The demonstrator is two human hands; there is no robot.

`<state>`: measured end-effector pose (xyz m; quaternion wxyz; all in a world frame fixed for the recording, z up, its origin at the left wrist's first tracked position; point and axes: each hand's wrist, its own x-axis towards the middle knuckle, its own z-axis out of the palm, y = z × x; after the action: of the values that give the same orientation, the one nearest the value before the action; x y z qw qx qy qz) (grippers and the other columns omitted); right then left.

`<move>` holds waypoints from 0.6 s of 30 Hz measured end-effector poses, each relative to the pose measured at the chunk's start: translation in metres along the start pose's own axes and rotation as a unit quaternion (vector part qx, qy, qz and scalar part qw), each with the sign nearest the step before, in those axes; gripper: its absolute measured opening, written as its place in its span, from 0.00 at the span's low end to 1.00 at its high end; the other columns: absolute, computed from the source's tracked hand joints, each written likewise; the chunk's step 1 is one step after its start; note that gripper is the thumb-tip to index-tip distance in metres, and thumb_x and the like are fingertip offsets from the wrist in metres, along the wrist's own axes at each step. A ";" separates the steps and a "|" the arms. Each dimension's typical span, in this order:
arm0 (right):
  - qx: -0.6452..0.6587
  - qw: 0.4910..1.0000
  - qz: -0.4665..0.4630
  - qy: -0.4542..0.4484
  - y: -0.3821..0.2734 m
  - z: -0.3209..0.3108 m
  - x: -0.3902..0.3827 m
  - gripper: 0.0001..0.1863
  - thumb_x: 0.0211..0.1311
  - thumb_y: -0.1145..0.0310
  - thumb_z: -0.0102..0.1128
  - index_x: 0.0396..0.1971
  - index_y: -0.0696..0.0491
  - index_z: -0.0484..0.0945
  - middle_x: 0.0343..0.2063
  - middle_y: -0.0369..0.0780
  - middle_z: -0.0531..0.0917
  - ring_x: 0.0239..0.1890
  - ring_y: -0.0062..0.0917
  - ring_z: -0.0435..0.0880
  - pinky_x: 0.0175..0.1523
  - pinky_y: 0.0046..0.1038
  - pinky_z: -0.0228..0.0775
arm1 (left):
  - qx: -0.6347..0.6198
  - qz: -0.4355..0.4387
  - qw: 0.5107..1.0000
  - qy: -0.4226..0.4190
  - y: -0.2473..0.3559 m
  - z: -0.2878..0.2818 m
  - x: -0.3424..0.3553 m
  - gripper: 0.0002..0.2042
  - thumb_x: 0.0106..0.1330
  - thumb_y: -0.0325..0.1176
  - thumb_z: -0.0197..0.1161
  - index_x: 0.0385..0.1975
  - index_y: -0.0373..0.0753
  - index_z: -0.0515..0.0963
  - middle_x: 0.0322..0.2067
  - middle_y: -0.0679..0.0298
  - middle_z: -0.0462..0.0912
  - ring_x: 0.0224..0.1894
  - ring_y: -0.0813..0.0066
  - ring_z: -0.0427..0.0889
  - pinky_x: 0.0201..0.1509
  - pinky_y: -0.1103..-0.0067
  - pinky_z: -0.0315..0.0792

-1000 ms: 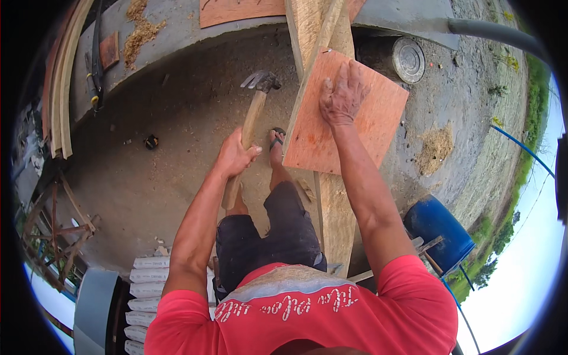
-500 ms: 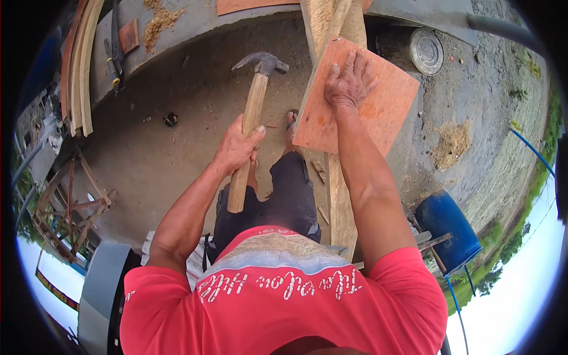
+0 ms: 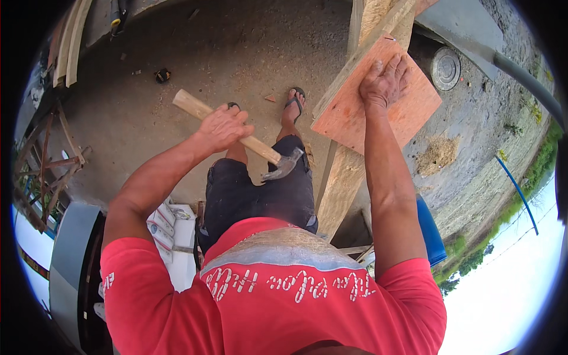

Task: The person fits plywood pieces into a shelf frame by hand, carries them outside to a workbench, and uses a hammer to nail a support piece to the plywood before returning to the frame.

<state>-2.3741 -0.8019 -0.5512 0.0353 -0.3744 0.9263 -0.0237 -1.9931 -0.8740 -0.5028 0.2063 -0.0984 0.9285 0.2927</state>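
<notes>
The left hand (image 3: 225, 126) is clamped around a claw hammer (image 3: 260, 148), its head over the dark shorts (image 3: 254, 198). Farther out, the right hand (image 3: 384, 86) lies flat on a plywood panel (image 3: 349, 121) atop a timber plank (image 3: 343, 186); steady palm pressure, clear of the nail (image 3: 390, 39) at the far corner, should serve best.

An open-air carpentry spot — sawdust (image 3: 438, 155) on rough ground (image 3: 479, 160), planks (image 3: 75, 50), a hammer (image 3: 263, 151), sky (image 3: 509, 284).

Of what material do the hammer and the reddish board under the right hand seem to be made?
Hammer handle: apparently bare wood, pale and matte. Hammer head: probably steel, grey with dull shine. Board: likely plywood, flat with faint grain.
</notes>
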 end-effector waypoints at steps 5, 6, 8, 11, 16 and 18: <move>0.002 1.000 0.007 0.013 0.002 0.002 0.011 0.35 0.66 0.47 0.44 0.70 0.49 0.59 0.73 0.37 0.54 0.74 0.40 0.47 0.72 0.54 0.33 | 0.019 -0.064 0.996 0.055 -0.003 0.005 0.022 0.02 0.61 0.35 0.54 0.31 0.50 0.75 0.31 0.66 0.71 0.41 0.69 0.76 0.43 0.68 0.66; 0.003 1.000 0.004 0.017 0.003 0.001 0.013 0.35 0.66 0.47 0.44 0.70 0.49 0.59 0.73 0.37 0.54 0.74 0.40 0.46 0.72 0.54 0.33 | 0.013 -0.058 0.997 0.056 0.000 0.006 0.019 0.03 0.61 0.35 0.54 0.32 0.50 0.74 0.31 0.66 0.71 0.41 0.69 0.76 0.43 0.68 0.66; 0.000 1.000 0.002 0.022 0.003 0.002 0.012 0.35 0.67 0.47 0.45 0.70 0.49 0.59 0.73 0.38 0.54 0.74 0.41 0.46 0.72 0.54 0.34 | 0.012 -0.048 0.998 0.041 0.001 0.008 0.015 0.04 0.61 0.35 0.54 0.33 0.50 0.75 0.32 0.66 0.71 0.41 0.69 0.76 0.43 0.69 0.66; -0.002 1.000 0.008 0.026 0.002 0.000 0.012 0.35 0.67 0.47 0.45 0.70 0.50 0.59 0.72 0.38 0.55 0.74 0.41 0.46 0.71 0.55 0.34 | 0.002 -0.051 0.999 0.020 0.000 -0.003 0.023 0.06 0.60 0.32 0.55 0.35 0.50 0.76 0.32 0.65 0.72 0.42 0.69 0.77 0.43 0.69 0.68; 0.004 0.999 0.034 0.004 -0.007 -0.003 0.014 0.35 0.66 0.47 0.45 0.70 0.49 0.59 0.74 0.37 0.51 0.75 0.41 0.45 0.72 0.57 0.32 | -0.059 -0.128 0.990 -0.014 -0.011 -0.042 0.000 0.13 0.53 0.26 0.59 0.40 0.45 0.77 0.33 0.59 0.77 0.38 0.55 0.81 0.39 0.63 0.74; 0.006 0.999 0.047 -0.004 -0.007 0.001 0.014 0.35 0.66 0.47 0.45 0.70 0.48 0.59 0.74 0.36 0.51 0.75 0.40 0.45 0.72 0.58 0.32 | -0.075 -0.133 0.988 -0.033 -0.015 -0.069 -0.016 0.16 0.52 0.27 0.62 0.43 0.44 0.77 0.30 0.58 0.76 0.34 0.52 0.80 0.38 0.61 0.73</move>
<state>-2.3790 -0.8166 -0.5520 0.0419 -0.3307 0.9424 -0.0260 -1.9965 -0.9253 -0.4520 0.2658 -0.2267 0.8753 0.3344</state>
